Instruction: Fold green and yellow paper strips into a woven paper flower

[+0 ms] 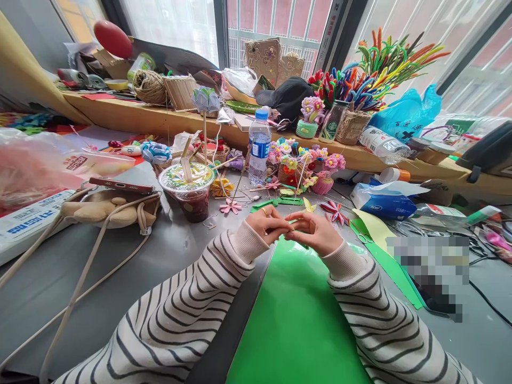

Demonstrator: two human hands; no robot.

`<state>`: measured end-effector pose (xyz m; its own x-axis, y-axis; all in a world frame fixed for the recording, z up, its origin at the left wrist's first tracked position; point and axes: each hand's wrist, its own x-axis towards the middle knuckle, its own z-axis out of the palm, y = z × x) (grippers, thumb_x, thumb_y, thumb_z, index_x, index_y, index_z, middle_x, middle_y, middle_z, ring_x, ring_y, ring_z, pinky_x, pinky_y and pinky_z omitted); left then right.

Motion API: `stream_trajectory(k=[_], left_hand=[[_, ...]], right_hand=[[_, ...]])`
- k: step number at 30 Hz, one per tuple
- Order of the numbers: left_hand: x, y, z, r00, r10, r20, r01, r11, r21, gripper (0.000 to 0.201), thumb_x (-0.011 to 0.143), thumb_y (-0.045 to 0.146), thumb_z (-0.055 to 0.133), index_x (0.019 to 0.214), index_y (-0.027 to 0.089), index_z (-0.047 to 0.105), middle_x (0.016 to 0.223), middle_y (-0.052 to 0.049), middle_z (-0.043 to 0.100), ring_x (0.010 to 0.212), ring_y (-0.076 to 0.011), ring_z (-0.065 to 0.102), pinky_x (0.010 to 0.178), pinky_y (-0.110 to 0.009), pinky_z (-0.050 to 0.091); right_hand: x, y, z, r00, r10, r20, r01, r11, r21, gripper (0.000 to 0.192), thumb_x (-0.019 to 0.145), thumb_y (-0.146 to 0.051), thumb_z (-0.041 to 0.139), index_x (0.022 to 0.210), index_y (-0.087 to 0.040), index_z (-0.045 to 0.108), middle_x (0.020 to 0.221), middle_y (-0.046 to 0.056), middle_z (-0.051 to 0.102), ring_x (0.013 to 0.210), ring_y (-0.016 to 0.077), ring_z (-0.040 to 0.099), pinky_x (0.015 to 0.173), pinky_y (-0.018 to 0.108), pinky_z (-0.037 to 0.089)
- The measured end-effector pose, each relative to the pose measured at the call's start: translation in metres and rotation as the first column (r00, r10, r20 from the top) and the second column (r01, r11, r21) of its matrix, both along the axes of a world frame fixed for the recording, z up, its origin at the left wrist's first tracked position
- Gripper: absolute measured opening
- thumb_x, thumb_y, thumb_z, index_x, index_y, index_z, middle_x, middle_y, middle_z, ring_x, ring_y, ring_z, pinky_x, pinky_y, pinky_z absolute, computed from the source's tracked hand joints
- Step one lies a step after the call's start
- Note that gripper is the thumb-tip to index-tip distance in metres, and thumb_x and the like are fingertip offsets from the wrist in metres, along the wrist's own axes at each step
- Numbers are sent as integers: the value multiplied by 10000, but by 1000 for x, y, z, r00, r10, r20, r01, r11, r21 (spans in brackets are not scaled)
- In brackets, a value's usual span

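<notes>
Btw both hands' fingers (pixel 288 224): green strip (pixel 301 217)

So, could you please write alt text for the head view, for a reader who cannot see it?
Two hands in striped sleeves, the left hand and right hand, meet fingertip to fingertip, pinching something too small to make out above a green sheet on a grey table. Beyond them stand a water bottle, a lidded drink cup and small handmade flowers amid craft clutter.

water bottle (pixel 259 145), lidded drink cup (pixel 191 188), tissue pack (pixel 384 201)
</notes>
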<state>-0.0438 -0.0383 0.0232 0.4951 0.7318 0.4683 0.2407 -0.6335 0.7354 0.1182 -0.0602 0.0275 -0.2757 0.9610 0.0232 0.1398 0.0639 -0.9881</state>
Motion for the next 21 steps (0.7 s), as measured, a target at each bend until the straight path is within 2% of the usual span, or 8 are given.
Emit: stream_trajectory(k=[3, 5, 7, 12, 17, 21], left_hand=[[-9, -7, -2, 1000, 3, -6, -3, 1000, -31, 149, 689, 254, 528, 766, 186, 635, 654, -23, 514, 491, -59, 488, 458, -185, 434], [-15, -13, -2, 1000, -1, -2, 1, 994, -109, 216, 688, 257, 531, 889, 186, 567, 694, -17, 551, 472, -50, 494, 448, -174, 429], [-20, -20, -2, 995, 68, 71, -52, 977, -209, 310, 665, 267, 561, 946, 176, 464, 670, -1, 570, 450, -53, 501, 420, -163, 414], [-22, -24, 0, 983, 102, 155, -57, 961, -271, 343, 618, 273, 610, 838, 176, 366, 648, 7, 580, 448, -61, 509, 414, -167, 415], [-22, -16, -2, 990, 69, 125, -31, 958, -286, 355, 621, 259, 605, 820, 181, 321, 676, 4, 583, 431, -56, 512, 397, -167, 424], [-19, -11, -4, 988, 85, 130, -38, 944, -328, 356, 613, 265, 604, 806, 177, 318, 689, 2, 576, 413, -49, 502, 349, -148, 401]], right_hand=[[-9, -4, -5, 1000, 8, -9, -9, 1000, -30, 370, 540, -256, 684, 842, -156, 494, 751, 37, 630, 763, 173, 605, 703, 334, 485], [-15, -7, -8, 999, 25, -21, -26, 998, -56, 373, 540, -253, 685, 843, -158, 489, 756, 40, 631, 769, 176, 605, 705, 339, 486], [-20, -9, -9, 998, 45, -35, -47, 997, -60, 379, 543, -256, 684, 852, -158, 488, 757, 42, 632, 766, 176, 606, 714, 346, 485], [-24, -13, -8, 1000, 5, 5, -6, 999, 38, 361, 572, -286, 666, 862, -155, 495, 809, 61, 626, 796, 177, 599, 745, 348, 481], [-24, -13, -10, 996, -71, 46, 64, 988, 143, 291, 596, -277, 648, 819, -160, 503, 816, 61, 621, 782, 157, 600, 756, 322, 481], [-22, -10, -16, 991, -117, 63, 103, 976, 192, 248, 606, -283, 636, 781, -166, 506, 807, 54, 621, 774, 155, 601, 746, 314, 485]])
